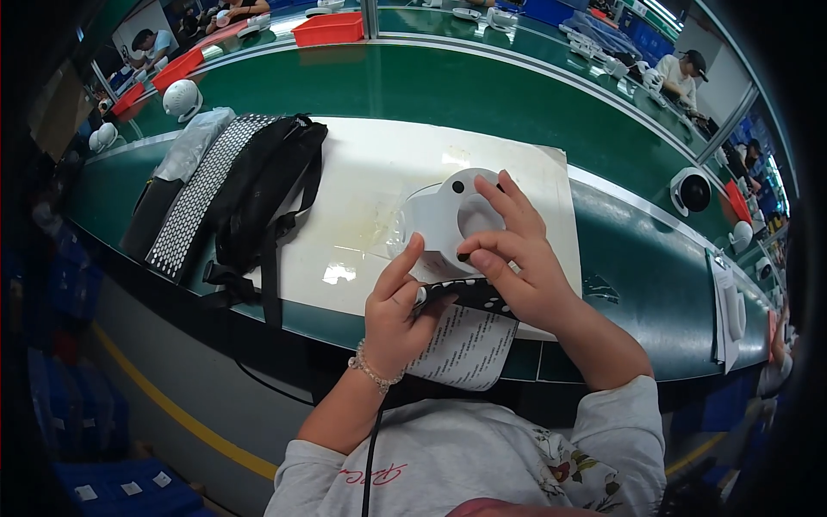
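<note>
A white housing with a ring-shaped base lies on a white board in front of me. One black round pad sits on the far part of its base. My right hand is over the near right side of the base, with thumb and index finger at another small black pad by the rim; its other fingers reach along the base's right edge. My left hand grips a black sheet of round pads, with white dots where the backing shows. Printed white backing paper hangs below it.
The white board lies on a green bench. At its left are a black strap bag, another dotted pad sheet and a clear plastic bag. White round devices and red trays stand farther off; other people work beyond.
</note>
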Available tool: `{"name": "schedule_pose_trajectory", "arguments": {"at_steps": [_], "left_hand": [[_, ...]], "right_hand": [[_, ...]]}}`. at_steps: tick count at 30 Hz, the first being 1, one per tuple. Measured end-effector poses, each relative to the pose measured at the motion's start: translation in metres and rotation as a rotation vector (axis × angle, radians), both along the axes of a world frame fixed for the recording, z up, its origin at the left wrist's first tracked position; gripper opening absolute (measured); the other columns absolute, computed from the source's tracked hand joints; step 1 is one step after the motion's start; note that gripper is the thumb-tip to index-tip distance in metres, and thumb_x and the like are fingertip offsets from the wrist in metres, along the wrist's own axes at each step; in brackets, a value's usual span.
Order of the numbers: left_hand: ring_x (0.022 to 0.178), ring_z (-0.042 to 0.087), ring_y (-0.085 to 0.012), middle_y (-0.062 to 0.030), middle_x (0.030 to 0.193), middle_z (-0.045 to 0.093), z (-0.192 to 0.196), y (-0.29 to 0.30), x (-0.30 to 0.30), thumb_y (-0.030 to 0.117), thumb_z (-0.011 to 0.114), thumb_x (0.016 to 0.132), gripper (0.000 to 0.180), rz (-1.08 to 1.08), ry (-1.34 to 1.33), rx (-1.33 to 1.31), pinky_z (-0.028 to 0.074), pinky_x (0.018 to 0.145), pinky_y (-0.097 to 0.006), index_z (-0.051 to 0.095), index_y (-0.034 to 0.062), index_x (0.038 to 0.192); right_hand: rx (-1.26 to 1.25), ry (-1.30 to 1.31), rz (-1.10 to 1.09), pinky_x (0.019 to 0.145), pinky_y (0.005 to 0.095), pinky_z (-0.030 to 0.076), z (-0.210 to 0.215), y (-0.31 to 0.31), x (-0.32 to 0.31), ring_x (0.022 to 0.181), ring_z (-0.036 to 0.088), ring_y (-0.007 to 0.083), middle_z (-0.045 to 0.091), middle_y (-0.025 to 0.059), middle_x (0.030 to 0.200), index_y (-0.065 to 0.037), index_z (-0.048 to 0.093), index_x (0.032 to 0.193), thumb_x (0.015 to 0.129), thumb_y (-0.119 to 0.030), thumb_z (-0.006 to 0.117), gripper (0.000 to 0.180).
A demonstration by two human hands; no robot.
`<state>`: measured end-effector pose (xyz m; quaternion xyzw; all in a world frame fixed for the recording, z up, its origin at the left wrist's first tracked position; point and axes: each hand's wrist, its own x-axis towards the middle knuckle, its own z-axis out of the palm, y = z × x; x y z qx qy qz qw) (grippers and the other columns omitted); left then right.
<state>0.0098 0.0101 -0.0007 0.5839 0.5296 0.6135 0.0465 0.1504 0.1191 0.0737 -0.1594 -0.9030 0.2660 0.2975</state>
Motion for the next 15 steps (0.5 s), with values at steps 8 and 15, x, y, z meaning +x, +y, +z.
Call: {"name": "schedule_pose_trajectory", "arguments": {"at_steps": [8,15], "left_hand": [[0.066,0.055,-0.0124,-0.0183,0.13,0.043,0.0,0.001,0.001,-0.005,0.068,0.065,0.016,0.013,0.027,0.032,0.047,0.06,-0.024,0.056,-0.0069,0.074],[0.066,0.056,-0.0131,-0.0191,0.131,0.042,-0.006,0.002,0.001,-0.003,0.069,0.065,0.015,-0.005,0.011,0.042,0.047,0.06,-0.024,0.056,-0.004,0.072]], "right_hand": [[0.579,-0.089,-0.192,0.103,0.0448,0.008,-0.01,-0.02,0.016,0.129,0.025,0.0317,0.042,0.0099,0.131,-0.019,0.063,0.106,0.084,-0.041,0.052,0.033],[0.583,0.047,-0.057,0.101,0.0432,0.018,-0.012,-0.016,0.012,0.125,0.033,0.0293,0.05,0.0023,0.123,-0.017,0.065,0.082,0.066,-0.019,0.071,0.017]]}}
